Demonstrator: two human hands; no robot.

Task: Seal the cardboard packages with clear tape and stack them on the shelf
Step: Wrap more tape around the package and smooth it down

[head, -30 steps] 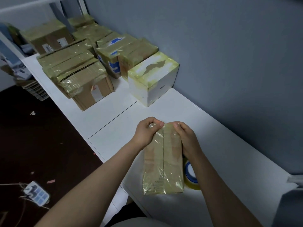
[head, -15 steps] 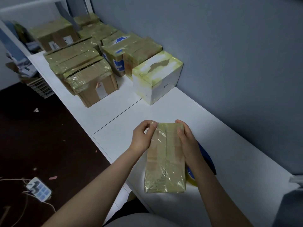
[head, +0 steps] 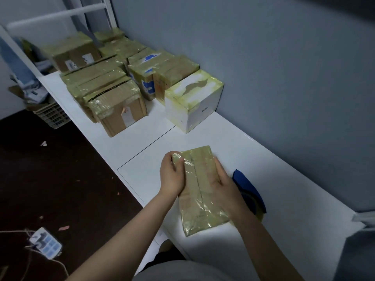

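Blue-grey wall, white table, dark floor.

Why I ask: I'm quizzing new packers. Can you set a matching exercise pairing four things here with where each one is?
Things:
1. taped package
2. white box
3. tape roll
4. power strip

Places:
A. on the dark floor
B. held between the left hand and right hand
C. next to the grey wall
D. just right of the right hand

Pairs: 1-B, 2-C, 3-D, 4-A
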